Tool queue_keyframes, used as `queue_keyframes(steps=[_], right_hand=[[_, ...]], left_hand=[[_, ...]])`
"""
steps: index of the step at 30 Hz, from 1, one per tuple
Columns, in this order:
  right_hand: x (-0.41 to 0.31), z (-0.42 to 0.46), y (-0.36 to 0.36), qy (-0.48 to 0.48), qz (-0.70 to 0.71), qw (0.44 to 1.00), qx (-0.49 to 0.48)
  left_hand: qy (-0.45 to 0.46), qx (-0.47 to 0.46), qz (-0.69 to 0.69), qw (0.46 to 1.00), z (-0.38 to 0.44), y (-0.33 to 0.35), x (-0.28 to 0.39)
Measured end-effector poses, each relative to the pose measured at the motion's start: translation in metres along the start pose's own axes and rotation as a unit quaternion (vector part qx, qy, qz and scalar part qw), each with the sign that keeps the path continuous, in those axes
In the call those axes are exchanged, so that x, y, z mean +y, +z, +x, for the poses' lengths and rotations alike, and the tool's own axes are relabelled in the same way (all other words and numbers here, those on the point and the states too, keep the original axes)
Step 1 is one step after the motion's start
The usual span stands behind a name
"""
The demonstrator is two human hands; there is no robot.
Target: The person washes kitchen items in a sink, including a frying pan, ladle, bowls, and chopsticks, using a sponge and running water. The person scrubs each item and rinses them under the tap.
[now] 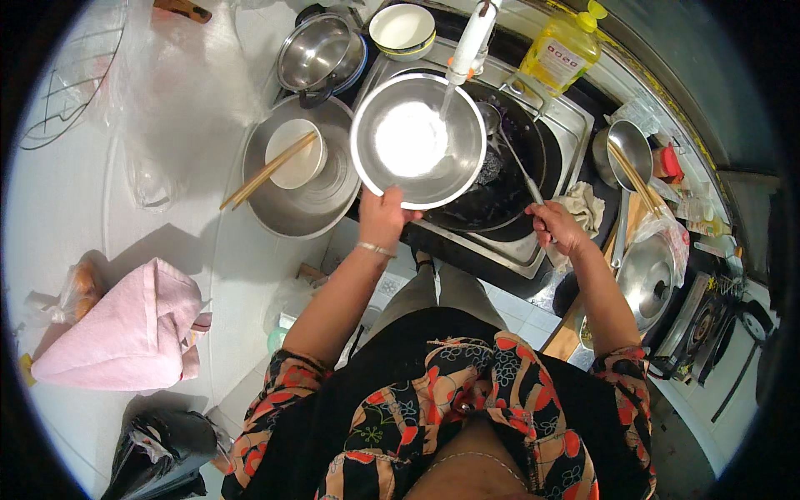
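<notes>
A shiny stainless steel bowl (462, 169) is gripped at its near rim by my left hand (382, 219), under the white faucet (465, 47), from which water runs into it. My right hand (556, 226) holds the handle of a metal ladle (522, 165), whose head lies over a large dark wok (500, 203) in the sink (531, 259). A metal scourer (489, 167) shows in the wok beside the bowl. The wok's left part is hidden under the bowl.
At left, a large metal basin (262, 212) holds a white bowl (289, 169) with chopsticks (269, 169). A lidless pot (319, 53) and stacked bowls (402, 31) stand behind. Yellow dish soap (559, 56) is at the back; a saucepan (631, 144), cloth (581, 209) and pan lid (647, 281) are at right.
</notes>
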State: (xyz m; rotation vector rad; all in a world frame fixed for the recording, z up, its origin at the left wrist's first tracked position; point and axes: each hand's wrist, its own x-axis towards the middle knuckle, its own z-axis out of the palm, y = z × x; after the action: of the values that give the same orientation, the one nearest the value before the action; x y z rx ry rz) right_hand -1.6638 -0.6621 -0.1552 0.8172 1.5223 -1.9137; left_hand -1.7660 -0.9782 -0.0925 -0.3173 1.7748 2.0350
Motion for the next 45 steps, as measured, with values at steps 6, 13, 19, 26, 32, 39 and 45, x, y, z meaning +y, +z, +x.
queue_keyframes(steps=[6,13,19,26,32,39,45], right_hand=[[-0.031,0.022,0.005,-0.347,-0.619,0.642,0.291],[-0.013,0.115,0.080,-0.384,-0.705,0.577,0.149],[0.000,0.147,0.089,-0.365,-0.729,0.556,0.163],[-0.041,0.088,0.094,-0.520,-0.370,0.720,0.274],[-0.039,0.111,0.109,-0.539,-0.604,0.584,0.059],[-0.048,0.131,0.117,-0.619,-0.567,0.534,0.105],[-0.056,0.151,0.063,-0.621,-0.626,0.468,0.059]], left_hand=[[0.008,0.041,0.050,0.998,0.070,0.018,-0.049],[-0.025,0.069,-0.033,0.997,0.088,0.035,-0.068],[-0.023,0.073,-0.016,0.997,0.099,0.023,-0.077],[-0.023,0.092,-0.032,0.995,0.094,0.018,-0.075],[0.022,0.012,0.083,0.996,0.094,0.022,-0.077],[0.103,0.074,0.083,0.988,0.121,0.011,-0.095],[-0.139,-0.080,0.061,0.985,0.113,-0.005,-0.076]])
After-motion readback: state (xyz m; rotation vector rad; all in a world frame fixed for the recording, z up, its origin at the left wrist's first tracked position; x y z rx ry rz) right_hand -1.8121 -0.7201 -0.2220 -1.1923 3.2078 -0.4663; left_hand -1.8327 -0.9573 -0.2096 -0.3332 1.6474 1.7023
